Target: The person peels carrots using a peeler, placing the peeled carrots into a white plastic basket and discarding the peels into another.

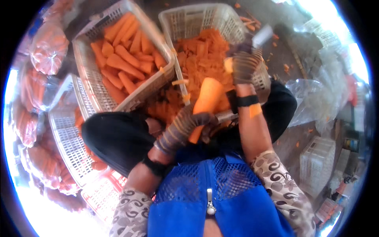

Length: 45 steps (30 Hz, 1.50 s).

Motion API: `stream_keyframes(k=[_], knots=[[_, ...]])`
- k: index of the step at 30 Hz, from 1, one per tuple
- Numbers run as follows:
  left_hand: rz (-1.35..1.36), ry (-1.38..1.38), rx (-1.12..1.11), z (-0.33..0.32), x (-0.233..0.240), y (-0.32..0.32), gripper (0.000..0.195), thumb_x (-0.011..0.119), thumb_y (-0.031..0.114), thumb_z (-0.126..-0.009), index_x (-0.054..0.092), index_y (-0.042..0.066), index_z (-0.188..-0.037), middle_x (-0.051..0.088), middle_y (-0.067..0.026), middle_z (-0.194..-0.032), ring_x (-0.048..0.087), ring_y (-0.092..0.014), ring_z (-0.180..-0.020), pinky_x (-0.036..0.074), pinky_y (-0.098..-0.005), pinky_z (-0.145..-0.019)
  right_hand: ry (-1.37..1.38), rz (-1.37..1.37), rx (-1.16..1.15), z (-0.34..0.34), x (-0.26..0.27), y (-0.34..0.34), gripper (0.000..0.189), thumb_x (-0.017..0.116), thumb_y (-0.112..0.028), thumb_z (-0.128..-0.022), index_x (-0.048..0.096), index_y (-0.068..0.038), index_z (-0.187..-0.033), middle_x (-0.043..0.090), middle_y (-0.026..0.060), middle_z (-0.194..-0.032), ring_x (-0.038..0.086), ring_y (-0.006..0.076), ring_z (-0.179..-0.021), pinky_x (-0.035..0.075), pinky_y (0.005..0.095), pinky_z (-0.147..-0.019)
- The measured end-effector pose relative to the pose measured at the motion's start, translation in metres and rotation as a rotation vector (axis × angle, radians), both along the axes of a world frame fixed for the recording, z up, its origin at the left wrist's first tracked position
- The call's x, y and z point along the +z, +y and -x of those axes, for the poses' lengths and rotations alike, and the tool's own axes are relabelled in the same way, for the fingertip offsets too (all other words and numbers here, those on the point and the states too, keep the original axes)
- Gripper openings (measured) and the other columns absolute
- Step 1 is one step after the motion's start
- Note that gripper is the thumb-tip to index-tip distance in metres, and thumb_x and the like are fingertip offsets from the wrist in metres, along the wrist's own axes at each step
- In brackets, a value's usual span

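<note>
My left hand [183, 127], in a striped knit glove, grips a thick carrot [209, 93] near its narrow end. The carrot's broad end points up and away, over a plastic crate [204, 11] heaped with carrot peelings [204, 59]. Farther up on the right, my right hand [245, 63], gloved alike, is closed around a blurred pale hand tool [262, 35]. Its exact kind is hard to tell. The tool and the carrot are apart. A strip of orange peel [255, 110] clings to my right wrist beside the black band.
A second crate [80, 56] holds many carrots [127, 59] at upper left. Clear bags of carrots [49, 50] line the left side, beside another white crate [69, 139]. Plastic sheeting [311, 97] and a white crate [316, 166] lie right. Peel scraps [286, 68] dot the floor.
</note>
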<state>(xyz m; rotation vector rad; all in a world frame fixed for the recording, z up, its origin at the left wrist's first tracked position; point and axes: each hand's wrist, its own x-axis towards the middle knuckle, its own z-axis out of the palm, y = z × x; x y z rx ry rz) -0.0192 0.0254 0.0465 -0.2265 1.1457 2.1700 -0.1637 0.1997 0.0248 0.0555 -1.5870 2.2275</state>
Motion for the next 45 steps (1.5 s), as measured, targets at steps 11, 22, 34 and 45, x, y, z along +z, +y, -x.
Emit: stream_keyframes(k=[11, 22, 34, 45], knots=[[-0.4, -0.168, 0.05, 0.0, -0.002, -0.002, 0.047, 0.058, 0.038, -0.094, 0.053, -0.002, -0.117, 0.061, -0.0089, -0.081, 0.059, -0.015, -0.06, 0.053, -0.0259, -0.048, -0.093, 0.213, 0.069, -0.029, 0.03, -0.014, 0.027, 0.05, -0.031, -0.1, 0.053, -0.007, -0.111, 0.046, -0.0007, -0.058, 0.057, 0.0134, -0.055, 0.045, 0.0258, -0.048], [-0.463, -0.147, -0.013, -0.005, -0.002, -0.002, 0.071, 0.052, 0.061, -0.089, 0.052, -0.002, -0.121, 0.06, -0.0123, -0.072, 0.054, -0.019, -0.043, 0.046, -0.0297, -0.034, -0.305, 0.722, 0.243, -0.048, 0.035, -0.029, 0.014, 0.058, -0.024, -0.096, 0.056, -0.012, -0.103, 0.037, -0.0038, -0.058, 0.043, 0.0126, -0.053, 0.051, 0.0407, -0.07], [-0.073, -0.073, -0.1, -0.012, -0.011, -0.013, 0.032, 0.07, 0.024, -0.084, 0.06, 0.002, -0.105, 0.062, -0.0029, -0.082, 0.06, -0.011, -0.067, 0.052, -0.0246, -0.059, 0.039, -0.356, 0.087, -0.013, -0.016, -0.012, 0.016, 0.049, -0.025, -0.1, 0.055, -0.01, -0.097, 0.052, -0.0033, -0.065, 0.052, 0.0079, -0.055, 0.051, 0.0276, -0.054], [0.067, 0.145, 0.08, -0.026, 0.054, -0.035, 0.029, 0.071, 0.017, -0.079, 0.062, 0.003, -0.103, 0.061, -0.001, -0.084, 0.058, -0.008, -0.068, 0.048, -0.0212, -0.061, 0.013, -0.168, 0.132, -0.025, 0.006, -0.002, 0.018, 0.062, -0.023, -0.093, 0.057, -0.007, -0.102, 0.042, -0.0014, -0.071, 0.044, 0.0096, -0.057, 0.051, 0.0335, -0.068]])
